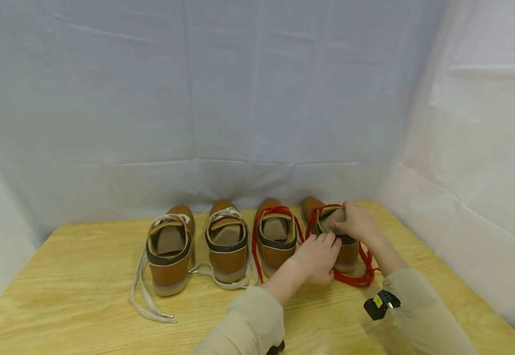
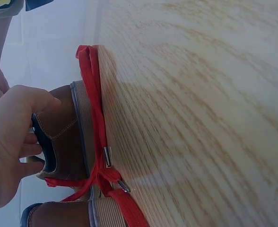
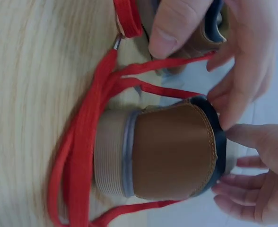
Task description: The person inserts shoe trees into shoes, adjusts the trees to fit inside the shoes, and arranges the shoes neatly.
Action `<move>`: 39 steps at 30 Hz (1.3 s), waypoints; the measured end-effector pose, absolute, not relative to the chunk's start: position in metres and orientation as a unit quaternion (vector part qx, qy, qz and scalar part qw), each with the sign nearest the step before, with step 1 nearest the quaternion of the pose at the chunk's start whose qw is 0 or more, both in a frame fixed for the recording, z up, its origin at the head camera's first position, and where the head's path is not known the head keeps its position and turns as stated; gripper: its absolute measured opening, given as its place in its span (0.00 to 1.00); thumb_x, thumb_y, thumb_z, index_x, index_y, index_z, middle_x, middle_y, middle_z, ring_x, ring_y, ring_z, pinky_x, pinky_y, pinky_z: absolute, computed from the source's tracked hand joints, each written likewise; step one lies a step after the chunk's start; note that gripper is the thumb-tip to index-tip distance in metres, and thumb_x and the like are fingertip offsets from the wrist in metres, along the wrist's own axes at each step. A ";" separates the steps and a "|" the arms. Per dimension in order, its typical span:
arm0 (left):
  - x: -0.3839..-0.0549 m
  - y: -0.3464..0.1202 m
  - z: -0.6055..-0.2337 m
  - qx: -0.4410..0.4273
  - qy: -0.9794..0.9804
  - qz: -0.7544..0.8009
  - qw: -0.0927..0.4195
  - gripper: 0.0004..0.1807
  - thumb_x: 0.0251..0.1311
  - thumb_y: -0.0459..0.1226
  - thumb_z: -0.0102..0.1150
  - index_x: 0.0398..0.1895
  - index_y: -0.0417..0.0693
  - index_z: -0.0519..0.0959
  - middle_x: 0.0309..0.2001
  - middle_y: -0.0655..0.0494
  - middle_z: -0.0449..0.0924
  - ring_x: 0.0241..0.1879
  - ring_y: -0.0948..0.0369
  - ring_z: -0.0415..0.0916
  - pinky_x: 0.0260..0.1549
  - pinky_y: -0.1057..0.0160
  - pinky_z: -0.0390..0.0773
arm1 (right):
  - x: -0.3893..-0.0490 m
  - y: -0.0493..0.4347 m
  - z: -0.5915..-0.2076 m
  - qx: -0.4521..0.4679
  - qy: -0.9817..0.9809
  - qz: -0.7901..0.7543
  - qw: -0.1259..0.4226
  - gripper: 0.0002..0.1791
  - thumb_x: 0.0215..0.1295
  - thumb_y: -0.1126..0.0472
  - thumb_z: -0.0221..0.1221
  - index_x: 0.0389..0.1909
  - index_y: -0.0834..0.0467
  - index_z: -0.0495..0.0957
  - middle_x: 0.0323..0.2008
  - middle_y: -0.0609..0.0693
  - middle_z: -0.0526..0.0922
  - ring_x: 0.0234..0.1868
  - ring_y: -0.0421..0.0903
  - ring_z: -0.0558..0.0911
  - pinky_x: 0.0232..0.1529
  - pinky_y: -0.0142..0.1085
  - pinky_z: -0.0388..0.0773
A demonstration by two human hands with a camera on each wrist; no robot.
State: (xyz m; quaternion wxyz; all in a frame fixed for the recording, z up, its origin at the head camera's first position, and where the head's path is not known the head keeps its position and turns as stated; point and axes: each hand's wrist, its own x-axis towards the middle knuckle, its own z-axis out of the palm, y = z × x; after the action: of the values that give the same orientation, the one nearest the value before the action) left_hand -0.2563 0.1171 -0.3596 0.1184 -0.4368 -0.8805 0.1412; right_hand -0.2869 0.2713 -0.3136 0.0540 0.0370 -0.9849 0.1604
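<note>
My right hand [image 1: 361, 227] reaches over the rightmost brown shoe [image 3: 172, 151], which has red laces. Its thumb goes into the shoe's opening and its curled fingers hold the dark collar on the right side. My left hand [image 1: 317, 256] lies behind and left of the same shoe. In the right wrist view, the fingertips [image 3: 231, 113] of that hand touch the collar's left edge. Its thumb hangs lower, behind the heel. A loose red lace [image 3: 80, 151] trails on the table around the heel.
A second red-laced shoe [image 1: 275, 256] stands just left, its lace [image 1: 256, 246] hanging over its side. Two shoes with white laces, one [image 1: 227, 264] and another [image 1: 168, 273], continue the row leftward. They stand on a wooden table [image 1: 84, 276]. Pale cloth [image 1: 222, 98] hangs behind.
</note>
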 end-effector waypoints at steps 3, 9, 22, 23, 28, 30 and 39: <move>-0.256 0.117 -0.359 -0.436 -0.881 0.143 0.116 0.40 0.59 0.57 0.50 0.70 0.49 0.56 0.64 0.55 0.57 0.63 0.61 0.57 0.57 0.64 0.61 | -0.285 0.276 -0.311 0.066 -0.984 0.158 0.058 0.26 0.60 0.59 0.60 0.51 0.72 0.66 0.41 0.67 0.74 0.40 0.61 0.76 0.36 0.49 0.73; -0.255 0.116 -0.355 -0.436 -0.884 0.130 0.107 0.40 0.58 0.56 0.51 0.70 0.49 0.56 0.64 0.54 0.58 0.63 0.60 0.57 0.57 0.63 0.62 | -0.288 0.282 -0.313 0.099 -0.980 0.156 0.074 0.23 0.60 0.61 0.60 0.51 0.70 0.68 0.39 0.63 0.74 0.38 0.58 0.75 0.35 0.47 0.72; -0.257 0.117 -0.358 -0.434 -0.882 0.141 0.118 0.39 0.57 0.57 0.51 0.69 0.49 0.58 0.62 0.55 0.60 0.61 0.61 0.60 0.54 0.64 0.64 | -0.295 0.282 -0.325 0.090 -0.978 0.153 0.107 0.19 0.57 0.62 0.63 0.44 0.68 0.70 0.32 0.58 0.72 0.33 0.54 0.73 0.32 0.45 0.69; -0.257 0.117 -0.359 -0.434 -0.882 0.142 0.118 0.39 0.57 0.57 0.51 0.69 0.49 0.58 0.62 0.55 0.60 0.60 0.61 0.60 0.54 0.64 0.64 | -0.295 0.282 -0.326 0.088 -0.978 0.153 0.109 0.19 0.57 0.62 0.63 0.43 0.67 0.70 0.32 0.58 0.72 0.33 0.54 0.73 0.32 0.45 0.69; -0.257 0.116 -0.360 -0.433 -0.882 0.140 0.121 0.39 0.57 0.57 0.52 0.69 0.49 0.58 0.62 0.55 0.60 0.61 0.61 0.59 0.54 0.64 0.64 | -0.298 0.279 -0.329 0.076 -0.977 0.154 0.129 0.18 0.55 0.61 0.64 0.40 0.68 0.69 0.30 0.59 0.72 0.32 0.56 0.74 0.32 0.47 0.69; -0.257 0.116 -0.360 -0.434 -0.882 0.139 0.122 0.39 0.57 0.57 0.52 0.69 0.49 0.58 0.62 0.55 0.60 0.61 0.61 0.59 0.54 0.64 0.64 | -0.298 0.278 -0.329 0.072 -0.976 0.152 0.136 0.18 0.55 0.61 0.65 0.39 0.67 0.69 0.29 0.59 0.72 0.32 0.57 0.74 0.32 0.47 0.69; -0.258 0.115 -0.359 -0.432 -0.882 0.141 0.122 0.39 0.58 0.57 0.51 0.69 0.49 0.58 0.63 0.55 0.59 0.62 0.61 0.58 0.55 0.64 0.63 | -0.300 0.277 -0.334 0.072 -0.974 0.151 0.152 0.18 0.54 0.61 0.66 0.37 0.67 0.69 0.27 0.58 0.73 0.30 0.56 0.74 0.30 0.46 0.69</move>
State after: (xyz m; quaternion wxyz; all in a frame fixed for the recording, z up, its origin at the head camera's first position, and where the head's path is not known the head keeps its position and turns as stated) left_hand -0.2578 0.1152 -0.3591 0.1220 -0.4320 -0.8824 0.1413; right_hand -0.3000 0.2766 -0.3337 0.1518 0.0719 -0.9741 0.1512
